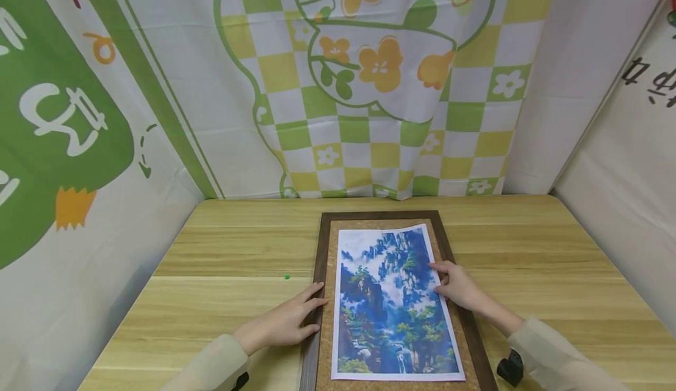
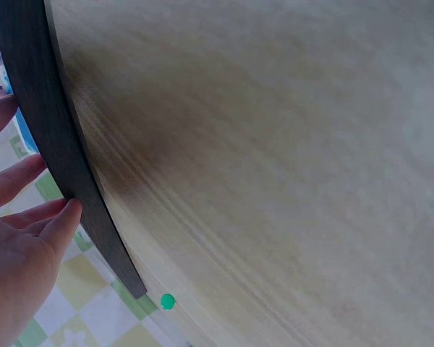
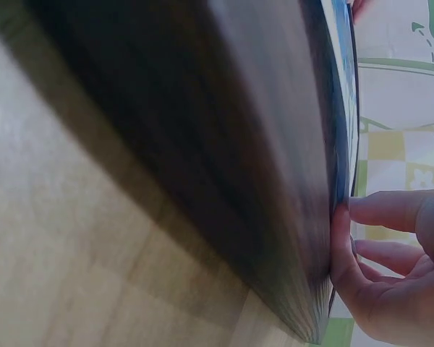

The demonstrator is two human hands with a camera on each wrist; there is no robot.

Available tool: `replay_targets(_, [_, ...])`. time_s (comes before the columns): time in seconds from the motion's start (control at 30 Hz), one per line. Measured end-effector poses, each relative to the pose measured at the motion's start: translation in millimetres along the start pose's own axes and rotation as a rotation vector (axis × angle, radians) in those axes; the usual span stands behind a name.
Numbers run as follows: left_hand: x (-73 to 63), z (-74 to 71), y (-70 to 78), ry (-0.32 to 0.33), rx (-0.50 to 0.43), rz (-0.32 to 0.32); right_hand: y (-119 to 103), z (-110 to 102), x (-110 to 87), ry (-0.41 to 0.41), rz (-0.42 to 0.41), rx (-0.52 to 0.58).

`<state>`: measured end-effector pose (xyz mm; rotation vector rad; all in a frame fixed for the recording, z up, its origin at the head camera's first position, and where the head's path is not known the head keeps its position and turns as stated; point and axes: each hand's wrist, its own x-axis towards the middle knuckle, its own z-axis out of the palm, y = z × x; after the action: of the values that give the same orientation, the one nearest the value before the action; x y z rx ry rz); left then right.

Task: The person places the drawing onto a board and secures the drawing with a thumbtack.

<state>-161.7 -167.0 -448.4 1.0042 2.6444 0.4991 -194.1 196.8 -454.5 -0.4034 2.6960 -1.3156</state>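
A landscape print (image 1: 393, 314) of blue mountains, trees and waterfalls lies on a cork board (image 1: 325, 344) with a dark brown wooden frame (image 1: 380, 215). My right hand (image 1: 460, 288) is at the print's right edge, pinching it between thumb and fingertips; in the right wrist view the thumb (image 3: 341, 242) lies beside the frame. On the other side, my left hand (image 1: 285, 320) rests loosely spread fingertips against the frame's left side. The left wrist view shows these fingers (image 2: 61, 220) touching the dark frame edge (image 2: 61, 144). The print's underside is hidden.
A small round green object (image 1: 287, 277) lies on the wooden table (image 1: 227, 297), left of the frame. Printed curtains with a checked pattern (image 1: 369, 144) hang behind the table, and further cloth (image 1: 47, 115) closes in the sides.
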Motion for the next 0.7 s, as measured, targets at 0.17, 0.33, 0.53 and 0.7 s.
replay_targets(0.17, [-0.3, -0.1, 0.2, -0.005, -0.002, -0.003, -1.2, 0.7, 0.4, 0.015, -0.023, -0.046])
replay_targets(0.33, [-0.2, 0.1, 0.0, -0.006, -0.007, -0.005, -0.7, 1.5, 1.0, 0.023, -0.022, -0.085])
replay_targets(0.53, [0.0, -0.5, -0.1, 0.003, -0.010, -0.011, -2.6, 3.1, 1.1, 0.049, -0.023, -0.180])
replay_targets(0.7, [-0.5, -3.9, 0.2, 0.020, -0.003, -0.022, -3.5, 2.3, -2.0, 0.058, -0.036, -0.225])
